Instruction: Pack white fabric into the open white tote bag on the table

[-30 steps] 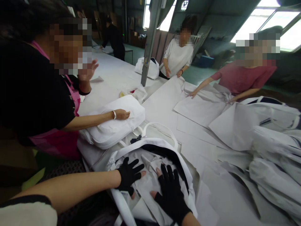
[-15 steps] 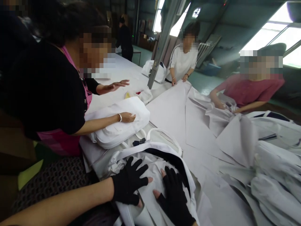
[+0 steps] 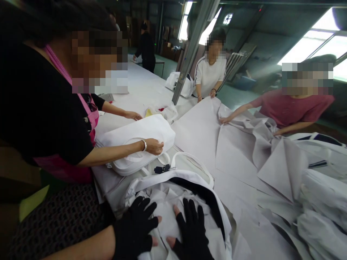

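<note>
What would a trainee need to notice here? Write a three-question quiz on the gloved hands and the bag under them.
1. True or false: both gloved hands lie flat, fingers spread, on the paper inside the open white bag.
2. What does the co-worker in the pink apron touch with the braceleted hand?
A. a metal post
B. a closed white bag
C. a blue crate
3. What colour is the lining that shows along the open bag's rim?

Key
1. True: the left hand and right hand press on the crumpled paper stuffing.
2. B: the closed white bag.
3. Black or very dark.
</note>
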Available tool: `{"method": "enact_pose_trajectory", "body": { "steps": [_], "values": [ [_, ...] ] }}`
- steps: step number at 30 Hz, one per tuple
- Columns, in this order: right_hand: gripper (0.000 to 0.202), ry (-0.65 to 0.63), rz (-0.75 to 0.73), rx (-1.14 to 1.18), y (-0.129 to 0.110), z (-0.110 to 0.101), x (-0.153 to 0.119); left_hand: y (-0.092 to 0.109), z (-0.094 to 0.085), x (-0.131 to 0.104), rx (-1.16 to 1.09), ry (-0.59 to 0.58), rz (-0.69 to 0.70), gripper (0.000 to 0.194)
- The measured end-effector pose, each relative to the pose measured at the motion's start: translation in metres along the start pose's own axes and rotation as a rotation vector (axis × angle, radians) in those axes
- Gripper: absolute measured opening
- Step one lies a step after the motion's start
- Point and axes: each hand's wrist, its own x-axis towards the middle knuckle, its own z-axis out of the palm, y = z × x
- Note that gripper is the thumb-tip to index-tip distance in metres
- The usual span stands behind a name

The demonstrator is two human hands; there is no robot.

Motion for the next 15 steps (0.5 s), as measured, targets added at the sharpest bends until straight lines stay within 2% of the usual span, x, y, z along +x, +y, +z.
{"method": "enact_pose_trajectory", "body": {
  "steps": [2,4,10,12,15],
  "values": [
    [0.100,-0.003,-0.049,0.014,-0.003,0.010,-0.009,-0.012,0.007,0.002,0.000,-0.089,-0.033,0.059],
    [0.107,0.003,-0.077,0.033,-0.007,0.018,-0.012,-0.020,0.015,0.013,0.006,-0.147,-0.054,0.065],
    [0.101,-0.029,-0.001,0.017,-0.013,0.056,-0.011,-0.031,0.039,0.071,0.105,-0.238,-0.059,0.063],
    [0.102,-0.022,-0.005,0.007,-0.011,0.067,-0.013,-0.033,0.039,0.079,0.113,-0.236,-0.033,0.062],
    [0.103,-0.017,-0.014,0.003,-0.008,0.071,-0.016,-0.031,0.030,0.070,0.057,-0.118,-0.027,0.049]
  ]
}}
